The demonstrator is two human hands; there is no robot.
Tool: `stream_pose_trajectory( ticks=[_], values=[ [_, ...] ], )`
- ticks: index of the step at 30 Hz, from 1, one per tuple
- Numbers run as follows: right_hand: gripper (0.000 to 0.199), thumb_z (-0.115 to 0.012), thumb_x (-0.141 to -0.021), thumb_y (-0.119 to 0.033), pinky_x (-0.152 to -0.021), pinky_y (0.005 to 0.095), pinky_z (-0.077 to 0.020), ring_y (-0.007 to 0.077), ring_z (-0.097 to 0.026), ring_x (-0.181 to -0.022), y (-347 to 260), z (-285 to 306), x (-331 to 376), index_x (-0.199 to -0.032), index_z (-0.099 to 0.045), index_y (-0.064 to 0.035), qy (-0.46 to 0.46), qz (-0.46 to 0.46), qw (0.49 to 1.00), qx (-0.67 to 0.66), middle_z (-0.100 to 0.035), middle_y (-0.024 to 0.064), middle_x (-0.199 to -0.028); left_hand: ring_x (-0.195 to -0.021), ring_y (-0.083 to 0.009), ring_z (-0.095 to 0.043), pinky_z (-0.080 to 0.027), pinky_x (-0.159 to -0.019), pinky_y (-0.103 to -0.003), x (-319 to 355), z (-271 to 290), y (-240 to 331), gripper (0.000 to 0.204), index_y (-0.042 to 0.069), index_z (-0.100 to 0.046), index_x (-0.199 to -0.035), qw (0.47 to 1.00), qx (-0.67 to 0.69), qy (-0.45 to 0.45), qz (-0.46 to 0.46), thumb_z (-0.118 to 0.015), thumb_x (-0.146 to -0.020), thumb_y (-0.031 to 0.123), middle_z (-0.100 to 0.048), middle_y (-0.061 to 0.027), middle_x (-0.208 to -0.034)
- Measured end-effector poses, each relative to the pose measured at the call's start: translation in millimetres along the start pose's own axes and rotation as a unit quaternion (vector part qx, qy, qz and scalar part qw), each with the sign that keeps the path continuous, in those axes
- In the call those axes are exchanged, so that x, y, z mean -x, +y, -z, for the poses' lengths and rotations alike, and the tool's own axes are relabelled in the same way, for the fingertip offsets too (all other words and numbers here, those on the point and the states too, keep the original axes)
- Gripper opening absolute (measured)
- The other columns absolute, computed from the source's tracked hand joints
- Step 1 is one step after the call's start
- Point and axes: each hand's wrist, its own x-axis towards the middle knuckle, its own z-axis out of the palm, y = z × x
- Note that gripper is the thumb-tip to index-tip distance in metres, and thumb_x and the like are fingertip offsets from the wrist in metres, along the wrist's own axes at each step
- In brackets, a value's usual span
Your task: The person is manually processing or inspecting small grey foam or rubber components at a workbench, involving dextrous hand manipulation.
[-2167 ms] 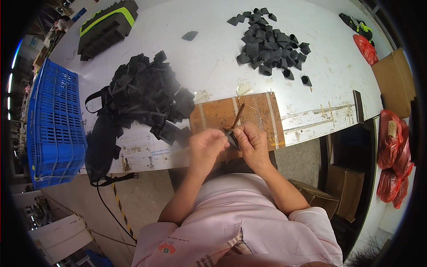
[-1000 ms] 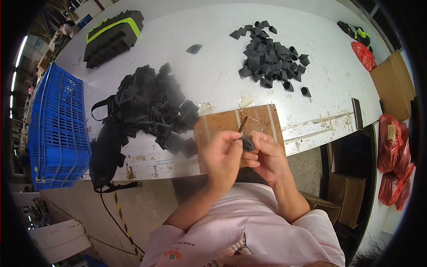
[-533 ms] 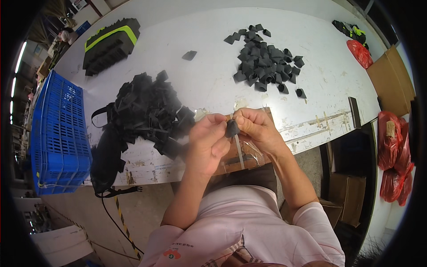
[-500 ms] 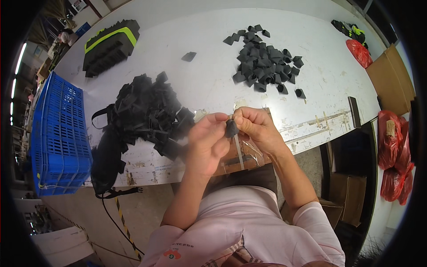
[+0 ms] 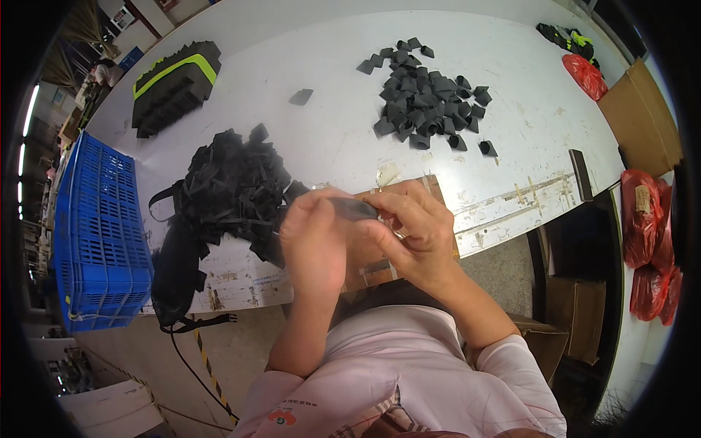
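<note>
A small dark piece (image 5: 356,209) is held above the near side of the white table (image 5: 336,139), in the middle, between the person's two hands; it looks near-black and smooth, longer than wide, running left to right and narrowing at its right end, its left end hidden. The left hand (image 5: 315,237), somewhat blurred, is closed over that left end with its fingers curled, though which fingertips grip it cannot be told. The right hand (image 5: 416,230) is half curled: its bent forefinger reaches the piece's right end, while its thumb points left just below, set apart from the forefinger; whether it truly pinches the piece cannot be told. Under the hands lies a brown board (image 5: 438,191) at the table's near edge. Left of the left hand is a heap of black pieces (image 5: 234,182); on the far right side are scattered dark folded pieces (image 5: 431,102), well apart from both hands.
</note>
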Motion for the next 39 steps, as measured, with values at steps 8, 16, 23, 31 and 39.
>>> stream_pose_trajectory(
  ticks=[8,16,23,31,39],
  values=[
    [0.012,-0.066,-0.065,-0.003,-0.048,0.0298,-0.0394,0.0213,-0.049,-0.056,12.1,-3.9,1.9,-0.075,-0.060,-0.0010,0.024,0.068,0.996,0.050,-0.051,0.0078,-0.064,-0.085,-0.0187,-0.052,-0.041,-0.081,-0.032,10.2,4.6,-10.0,0.009,0.000,-0.054,-0.089,1.000,0.018,0.023,-0.003,-0.053,-0.084,0.008,-0.056,-0.0100,-0.088],
    [0.010,-0.065,-0.067,-0.003,-0.048,0.0308,-0.0361,0.0220,-0.045,-0.056,21.6,-6.3,5.9,-0.072,-0.057,-0.0006,0.000,0.084,0.994,0.075,-0.047,0.0080,-0.064,-0.083,-0.0130,-0.055,-0.043,-0.076,-0.024,3.4,5.5,0.7,0.021,-0.007,-0.053,-0.099,0.974,-0.214,-0.051,-0.046,-0.052,-0.079,-0.002,-0.058,-0.0113,-0.094],
    [0.011,-0.061,-0.066,0.006,-0.050,0.0304,-0.0363,0.0230,-0.045,-0.057,13.9,-4.1,7.8,-0.072,-0.055,0.0002,-0.018,0.082,0.987,0.138,-0.049,0.0097,-0.065,-0.047,-0.0049,-0.045,-0.035,-0.042,-0.021,6.1,8.4,-10.1,0.006,0.001,-0.057,-0.076,0.903,-0.413,-0.045,-0.107,-0.056,-0.080,0.005,-0.050,-0.0010,-0.053],
    [0.032,-0.050,-0.087,-0.027,-0.047,0.0189,-0.0310,0.0057,-0.039,-0.047,14.3,14.3,-37.0,-0.072,-0.058,-0.0004,0.135,-0.246,0.946,-0.162,-0.047,0.0004,-0.055,-0.089,-0.0340,-0.049,-0.039,-0.074,-0.041,34.1,102.0,-17.5,0.019,-0.001,-0.049,-0.095,0.711,-0.657,0.221,-0.119,-0.053,-0.078,0.006,-0.050,-0.0170,-0.090],
    [0.017,-0.058,-0.082,-0.015,-0.048,0.0246,-0.0402,0.0092,-0.051,-0.053,25.6,-27.0,75.2,-0.080,-0.061,0.0020,-0.210,-0.300,0.927,-0.080,-0.056,0.0029,-0.057,-0.074,-0.0267,-0.053,-0.043,-0.067,-0.035,25.3,182.3,-5.0,0.016,-0.002,-0.058,-0.088,0.638,-0.738,0.194,-0.097,-0.059,-0.072,0.000,-0.053,-0.0136,-0.085]
  ],
)
